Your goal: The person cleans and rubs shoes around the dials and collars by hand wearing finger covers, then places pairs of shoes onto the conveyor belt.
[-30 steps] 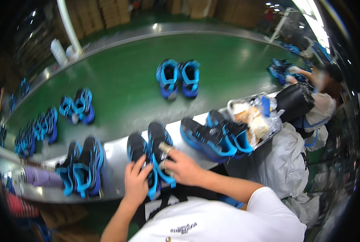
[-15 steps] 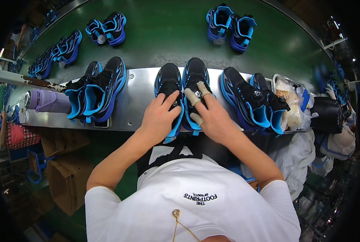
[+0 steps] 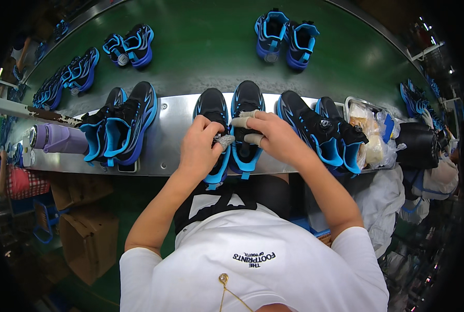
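Two black-and-blue sneakers stand side by side on the metal ledge in front of me, toes pointing away. My left hand [image 3: 200, 148] bends over the left sneaker [image 3: 210, 104], its fingers pinching at the lacing and tongue area. A grey textured covering shows at its thumb. My right hand [image 3: 273, 134] grips the tongue area of the right sneaker [image 3: 248, 98], with beige covers on several of its fingers. What exactly lies under the fingertips of either hand is hidden.
Matching pairs stand on the ledge to the left [image 3: 133, 119] and right [image 3: 315, 125]. A purple bottle [image 3: 65, 138] lies at the far left. At right is a metal tray [image 3: 349, 106] of plastic-wrapped items. More sneakers [image 3: 271, 34] sit on the green belt [image 3: 206, 41].
My left fingers have gone from resting spread on the left sneaker to a pinch. My right fingers have bent inward over the right sneaker. Sneakers on the belt have shifted slightly left.
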Demonstrator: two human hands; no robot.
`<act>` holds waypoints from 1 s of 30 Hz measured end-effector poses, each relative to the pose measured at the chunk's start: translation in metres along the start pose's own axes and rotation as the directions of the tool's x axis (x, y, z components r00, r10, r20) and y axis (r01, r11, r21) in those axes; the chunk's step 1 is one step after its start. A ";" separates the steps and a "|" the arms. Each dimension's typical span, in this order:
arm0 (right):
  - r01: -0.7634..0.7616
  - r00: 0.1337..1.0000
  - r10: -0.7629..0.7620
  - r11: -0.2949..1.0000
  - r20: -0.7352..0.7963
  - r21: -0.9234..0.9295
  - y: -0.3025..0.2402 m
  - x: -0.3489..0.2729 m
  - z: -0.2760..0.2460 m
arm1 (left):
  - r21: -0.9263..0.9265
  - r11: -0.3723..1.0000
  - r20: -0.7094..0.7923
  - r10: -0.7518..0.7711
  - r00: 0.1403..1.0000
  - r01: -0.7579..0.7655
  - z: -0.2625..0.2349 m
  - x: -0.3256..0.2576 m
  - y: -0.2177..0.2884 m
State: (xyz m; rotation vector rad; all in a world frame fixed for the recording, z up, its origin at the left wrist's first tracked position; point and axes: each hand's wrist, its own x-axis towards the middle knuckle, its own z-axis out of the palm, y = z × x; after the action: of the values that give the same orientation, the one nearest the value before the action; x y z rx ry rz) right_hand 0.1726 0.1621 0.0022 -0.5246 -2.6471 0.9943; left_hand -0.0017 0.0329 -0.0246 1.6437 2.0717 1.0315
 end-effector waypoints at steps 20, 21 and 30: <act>0.062 0.933 -0.133 0.975 -0.336 -0.213 0.010 -0.002 0.028 | -0.122 0.988 0.004 -0.097 0.995 0.097 -0.017 -0.002 0.004; 0.023 0.962 -0.051 0.994 -0.267 -0.105 0.004 -0.001 0.021 | -0.042 0.996 -0.010 -0.080 0.997 0.080 -0.016 -0.001 0.008; -0.018 0.982 -0.008 0.991 -0.189 -0.134 0.004 -0.001 0.015 | -0.113 0.991 0.110 -0.056 0.992 0.069 -0.022 0.000 0.009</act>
State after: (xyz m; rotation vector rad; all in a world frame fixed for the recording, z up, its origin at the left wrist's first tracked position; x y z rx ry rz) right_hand 0.1689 0.1557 -0.0111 -0.6228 -2.5543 0.7294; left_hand -0.0093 0.0258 -0.0028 1.5327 1.9439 1.0013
